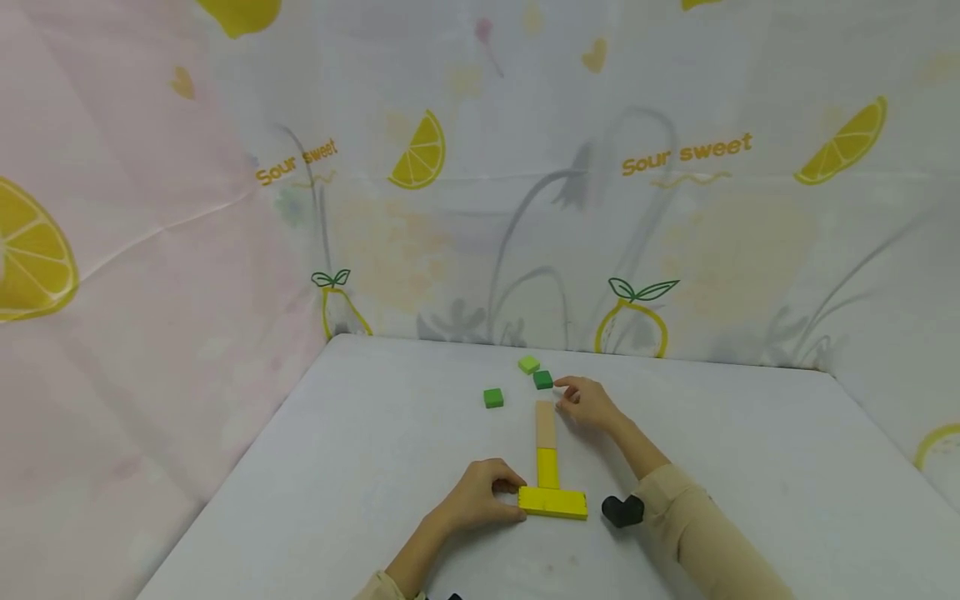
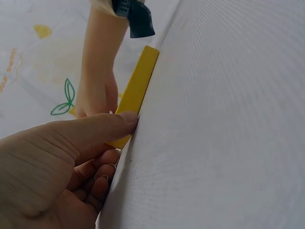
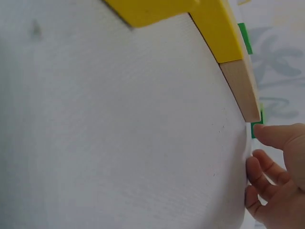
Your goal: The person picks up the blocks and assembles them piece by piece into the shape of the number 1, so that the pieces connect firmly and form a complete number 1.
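Note:
A long yellow block (image 1: 552, 502) lies crosswise nearest me. My left hand (image 1: 480, 497) pinches its left end between thumb and fingers; in the left wrist view the thumb rests on that yellow block (image 2: 138, 86). A second yellow block (image 1: 548, 467) runs away from its middle, and a plain wooden block (image 1: 545, 423) continues the line, forming a T shape. My right hand (image 1: 588, 403) is just right of the wooden block's far end, fingers loosely bent, holding nothing visible. Its index fingertip points at a dark green block (image 1: 543, 380); whether they touch I cannot tell.
A light green block (image 1: 528, 364) lies behind the dark green one, and another green block (image 1: 493, 398) sits to its left. The white table (image 1: 360, 467) meets a lemon-print cloth (image 1: 480, 250) at the back. A black strap piece (image 1: 622, 511) is at my right wrist.

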`<state>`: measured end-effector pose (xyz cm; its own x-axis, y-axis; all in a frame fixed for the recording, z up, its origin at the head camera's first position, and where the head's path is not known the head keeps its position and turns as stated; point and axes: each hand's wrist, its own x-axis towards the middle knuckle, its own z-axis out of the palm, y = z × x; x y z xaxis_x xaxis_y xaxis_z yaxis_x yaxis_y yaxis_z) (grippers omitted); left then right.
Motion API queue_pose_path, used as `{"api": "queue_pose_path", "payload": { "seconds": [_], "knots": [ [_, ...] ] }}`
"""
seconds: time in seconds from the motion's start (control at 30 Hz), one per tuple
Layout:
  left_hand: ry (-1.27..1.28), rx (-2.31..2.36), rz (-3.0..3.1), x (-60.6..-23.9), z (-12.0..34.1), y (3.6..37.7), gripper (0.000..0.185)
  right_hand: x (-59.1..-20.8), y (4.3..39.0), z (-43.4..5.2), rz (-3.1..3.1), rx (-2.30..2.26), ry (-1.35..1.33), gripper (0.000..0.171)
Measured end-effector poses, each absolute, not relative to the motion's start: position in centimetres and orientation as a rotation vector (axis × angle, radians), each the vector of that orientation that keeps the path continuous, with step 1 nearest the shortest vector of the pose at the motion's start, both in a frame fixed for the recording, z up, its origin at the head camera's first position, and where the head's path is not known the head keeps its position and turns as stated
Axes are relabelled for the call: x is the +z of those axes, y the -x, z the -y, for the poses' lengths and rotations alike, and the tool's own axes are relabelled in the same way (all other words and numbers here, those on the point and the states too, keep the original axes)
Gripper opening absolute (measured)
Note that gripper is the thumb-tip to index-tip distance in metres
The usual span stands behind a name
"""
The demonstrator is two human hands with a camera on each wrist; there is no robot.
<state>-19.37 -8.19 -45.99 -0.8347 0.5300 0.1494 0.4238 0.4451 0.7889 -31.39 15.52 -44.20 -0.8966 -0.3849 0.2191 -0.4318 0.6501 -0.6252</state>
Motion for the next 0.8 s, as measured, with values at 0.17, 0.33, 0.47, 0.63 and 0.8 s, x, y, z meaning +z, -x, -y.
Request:
{"api": "queue_pose_path", "payload": {
  "seconds": [0.17,0.33,0.47,0.63,0.8],
  "knots": [
    [-0.846,1.348,-2.565,-45.9,8.2,19.3,0.031,-44.0,32.0,-15.6,2.836,1.076,-0.649,0.036],
    [-0.834,1.349,-2.559,-45.8,8.1,19.2,0.031,-43.8,32.5,-15.6,2.891,1.055,-0.652,0.041],
    [-0.829,1.360,-2.550,-45.7,8.0,19.2,0.031,-43.7,33.0,-15.8,2.912,1.020,-0.739,0.043],
    [-0.816,1.372,-2.541,-45.7,8.0,19.2,0.031,-43.7,34.0,-16.1,2.897,0.983,-0.844,0.044],
    [-0.818,1.369,-2.549,-45.7,8.1,19.2,0.031,-44.4,35.4,-16.4,2.839,1.032,-0.953,0.046]
  ]
}}
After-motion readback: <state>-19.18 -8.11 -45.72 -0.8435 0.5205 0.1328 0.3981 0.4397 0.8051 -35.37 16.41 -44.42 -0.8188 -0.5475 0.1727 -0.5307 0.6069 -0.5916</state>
